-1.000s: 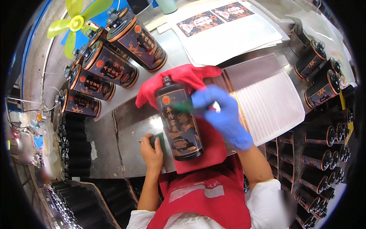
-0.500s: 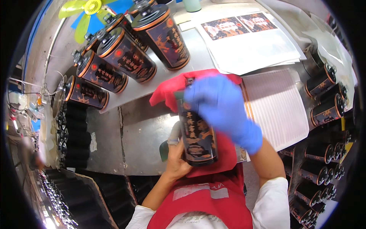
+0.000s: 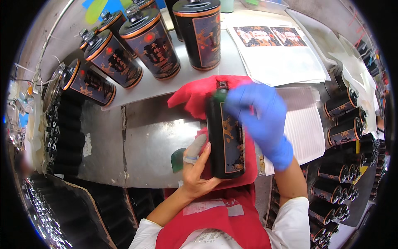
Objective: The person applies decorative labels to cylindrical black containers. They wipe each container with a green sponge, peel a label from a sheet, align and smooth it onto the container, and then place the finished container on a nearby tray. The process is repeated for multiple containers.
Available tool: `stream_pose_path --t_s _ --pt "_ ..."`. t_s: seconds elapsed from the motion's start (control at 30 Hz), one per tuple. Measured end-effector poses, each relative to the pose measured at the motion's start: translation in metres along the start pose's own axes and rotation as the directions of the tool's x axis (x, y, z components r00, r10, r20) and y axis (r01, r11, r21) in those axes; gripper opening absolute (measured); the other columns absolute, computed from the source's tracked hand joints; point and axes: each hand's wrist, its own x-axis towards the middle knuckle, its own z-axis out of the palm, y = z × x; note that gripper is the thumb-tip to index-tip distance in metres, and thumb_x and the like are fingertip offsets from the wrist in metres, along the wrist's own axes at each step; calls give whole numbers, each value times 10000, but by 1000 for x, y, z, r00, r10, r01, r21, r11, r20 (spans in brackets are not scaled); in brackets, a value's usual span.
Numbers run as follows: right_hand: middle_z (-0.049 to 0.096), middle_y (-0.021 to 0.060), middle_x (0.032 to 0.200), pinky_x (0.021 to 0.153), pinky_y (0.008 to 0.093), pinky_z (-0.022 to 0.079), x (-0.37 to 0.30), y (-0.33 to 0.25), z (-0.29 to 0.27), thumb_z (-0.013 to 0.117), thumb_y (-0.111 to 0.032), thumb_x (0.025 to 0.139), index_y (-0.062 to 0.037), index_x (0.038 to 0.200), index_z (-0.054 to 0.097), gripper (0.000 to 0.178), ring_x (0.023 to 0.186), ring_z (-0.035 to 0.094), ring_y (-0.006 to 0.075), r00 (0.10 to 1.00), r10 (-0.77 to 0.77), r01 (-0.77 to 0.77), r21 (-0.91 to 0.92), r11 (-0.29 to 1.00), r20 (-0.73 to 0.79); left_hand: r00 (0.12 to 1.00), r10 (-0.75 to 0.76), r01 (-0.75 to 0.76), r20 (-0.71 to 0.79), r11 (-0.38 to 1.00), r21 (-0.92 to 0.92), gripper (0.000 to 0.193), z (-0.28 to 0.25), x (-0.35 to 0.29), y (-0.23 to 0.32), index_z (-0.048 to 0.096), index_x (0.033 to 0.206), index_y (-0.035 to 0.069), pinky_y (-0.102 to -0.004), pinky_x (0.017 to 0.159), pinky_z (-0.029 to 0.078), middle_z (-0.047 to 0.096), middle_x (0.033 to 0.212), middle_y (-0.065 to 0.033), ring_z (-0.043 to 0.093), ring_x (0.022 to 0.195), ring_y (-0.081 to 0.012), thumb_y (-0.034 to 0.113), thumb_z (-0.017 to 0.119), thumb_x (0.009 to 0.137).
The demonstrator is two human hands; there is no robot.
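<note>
A black bottle (image 3: 226,137) with a dark, orange-patterned label stands upright before me, in front of a red cloth. Around its lower left side closes my bare left hand (image 3: 197,174), with a grey cover on one finger. My right hand (image 3: 261,118), in a blue glove, is beside the bottle's shoulder, fingers curled toward the upper label. Whatever those fingers pinch, if anything, is hidden. The red cloth (image 3: 188,97) spreads on the metal table behind and beneath the bottle.
Several labelled black bottles (image 3: 151,45) with orange rims stand on a pale board at the back left. Printed sheets (image 3: 282,62) lie at the back right, above a striped white pad (image 3: 302,128). More bottles (image 3: 340,135) lie at the right; dark ones (image 3: 68,133) are stacked left.
The bottle has turned in my left hand, so the label's lettered part faces away and its side edge shows. My gloved right hand has moved slightly right and down. The view has shifted.
</note>
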Motion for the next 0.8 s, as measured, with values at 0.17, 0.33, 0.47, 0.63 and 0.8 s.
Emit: stream_pose_path --t_s 0.17,0.33,0.47,0.63,0.8 --pt "604 6 950 647 253 454 -106 -72 -34 640 -146 697 -129 1054 645 358 815 583 125 859 -280 292 40 956 427 994 -106 108 40 994 -34 1044 1 -12 -16 241 1378 -79 -424 1032 318 318 1388 -284 382 1258 -389 262 856 606" --pt "610 79 811 654 263 465 -171 -65 -67 523 -15 776 20 898 568 134 743 573 123 363 929 -860 411 304 72 957 -143 164 253 984 -64 1224 -6 7 3 185 1381 -133 -335 935 421 463 1282 -244 530 1134 -290 351 899 513" --pt "524 -8 626 465 221 379 -248 -21 -87 587 -340 879 -110 750 541 268 528 495 81 -287 943 -692 645 -324 166 972 -41 20 231 995 95 1228 -6 11 7 196 1377 -136 -307 812 484 556 1172 -199 613 984 -257 353 903 500" --pt "610 49 838 643 231 419 -253 6 -45 733 -298 785 41 1036 573 452 731 534 89 -203 962 -833 549 -72 -182 976 -32 27 217 999 25 1236 1 12 -1 206 1382 -124 -296 760 483 563 1166 -179 613 938 -236 325 914 472" --pt "592 26 803 590 213 414 -257 -6 -62 747 -192 736 53 1135 531 515 666 525 78 -199 979 -856 493 -155 -37 980 -29 31 197 999 -7 1229 -3 9 -8 223 1381 -117 -290 755 462 575 1154 -161 609 885 -223 330 914 468"
